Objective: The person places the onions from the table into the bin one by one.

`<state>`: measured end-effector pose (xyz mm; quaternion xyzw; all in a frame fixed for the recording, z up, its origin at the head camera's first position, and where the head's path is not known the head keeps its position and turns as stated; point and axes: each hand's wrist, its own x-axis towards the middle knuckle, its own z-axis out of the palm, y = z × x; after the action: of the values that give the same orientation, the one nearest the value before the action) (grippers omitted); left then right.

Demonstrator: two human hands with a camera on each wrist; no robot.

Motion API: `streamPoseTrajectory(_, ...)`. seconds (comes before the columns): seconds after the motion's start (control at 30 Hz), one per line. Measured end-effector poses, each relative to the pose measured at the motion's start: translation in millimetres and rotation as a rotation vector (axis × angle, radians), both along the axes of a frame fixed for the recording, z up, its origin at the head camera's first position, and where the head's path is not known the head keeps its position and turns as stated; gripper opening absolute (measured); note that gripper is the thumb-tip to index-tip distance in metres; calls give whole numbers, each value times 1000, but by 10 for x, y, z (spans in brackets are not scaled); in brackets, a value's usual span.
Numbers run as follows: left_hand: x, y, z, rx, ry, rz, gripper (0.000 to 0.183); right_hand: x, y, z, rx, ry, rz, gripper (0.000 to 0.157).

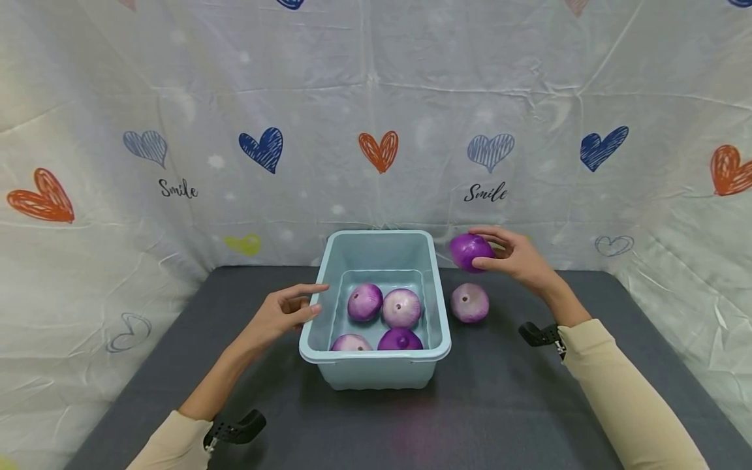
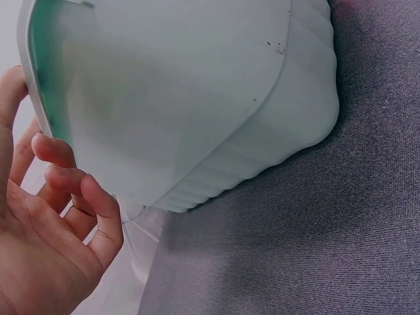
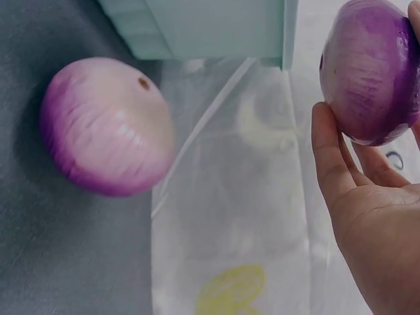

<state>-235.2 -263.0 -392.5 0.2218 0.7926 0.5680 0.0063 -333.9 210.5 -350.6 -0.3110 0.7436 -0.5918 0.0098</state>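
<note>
My right hand holds a purple onion between thumb and fingers, raised beside the right rim of a light blue plastic bin. Below it, a paler onion sits on the table, also large in the right wrist view. Inside the bin lie several onions, among them a whitish one and a deep purple one. At the bin's left rim is my left hand; its index finger reaches over the edge, and the thumb lies by the outer wall. In the left wrist view, its other fingers are bent.
A dark grey cloth covers the table. Behind it hangs a white sheet printed with hearts and the word Smile, close to the table's back edge. Each wrist wears a black strap.
</note>
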Motion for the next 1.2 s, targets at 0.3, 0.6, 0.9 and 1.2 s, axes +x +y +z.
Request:
streamPoseTrajectory(0.3, 11, 18, 5, 2, -10, 11, 43, -14, -173, 94, -10, -3, 24, 58)
streamPoseTrajectory(0.6, 25, 31, 17, -3, 3, 29, 41, -12, -363, 208, -5, -3, 51, 59)
streamPoseTrajectory(0.9, 37, 28, 14, -13, -12, 33, 42, -32, -612, 293, 9, -6, 124, 58)
streamPoseTrajectory(1.2, 43, 37, 18, -18, -14, 44, 42, -90, -840, 303, 24, 8, 162, 57)
